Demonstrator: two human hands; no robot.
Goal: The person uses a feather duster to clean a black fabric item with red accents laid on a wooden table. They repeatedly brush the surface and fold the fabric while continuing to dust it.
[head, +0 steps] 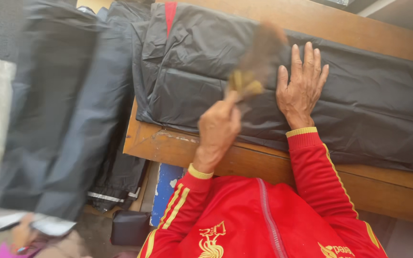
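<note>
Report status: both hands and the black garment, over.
Left hand gripping a blurred brush over the black garment. Right hand flat on it, fingers spread. Garment folded on wooden table; nothing obstructing.

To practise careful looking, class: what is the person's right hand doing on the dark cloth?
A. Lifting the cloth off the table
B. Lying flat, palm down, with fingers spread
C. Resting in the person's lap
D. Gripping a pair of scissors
B: the right hand lies flat with its fingers spread on the dark cloth, which lies on the wooden table, while the left hand holds a blurred brush.
</note>
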